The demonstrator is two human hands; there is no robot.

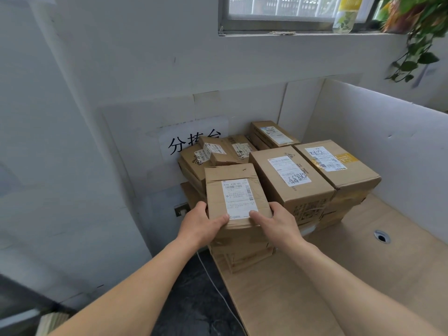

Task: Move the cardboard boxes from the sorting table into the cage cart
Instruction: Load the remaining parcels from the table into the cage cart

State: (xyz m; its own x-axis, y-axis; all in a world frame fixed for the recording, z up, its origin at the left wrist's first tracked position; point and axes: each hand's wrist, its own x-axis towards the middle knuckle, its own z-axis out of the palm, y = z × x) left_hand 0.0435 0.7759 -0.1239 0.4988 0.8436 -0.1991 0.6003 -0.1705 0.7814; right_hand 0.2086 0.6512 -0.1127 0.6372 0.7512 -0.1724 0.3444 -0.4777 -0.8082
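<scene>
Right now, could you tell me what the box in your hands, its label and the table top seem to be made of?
Box: brown cardboard, matte, creased at the edges, with clear tape bands across it. Label: white paper with a printed barcode, probably adhesive. Table top: looks like flat brown cardboard sheeting or fibreboard, matte; I cannot tell which.

Visible body parts: 2 hands and 2 forearms. The left hand (pixel 201 224) is bare; its back and thumb show, the thumbnail cut short with a rounded tip. The right hand (pixel 276 224) is bare in the same way, with a short thumbnail and faint knuckle creases. The left forearm (pixel 135 287) and right forearm (pixel 351 287) are both uncovered from wrist to frame edge — smooth, slender, widening gradually toward the elbow.
</scene>
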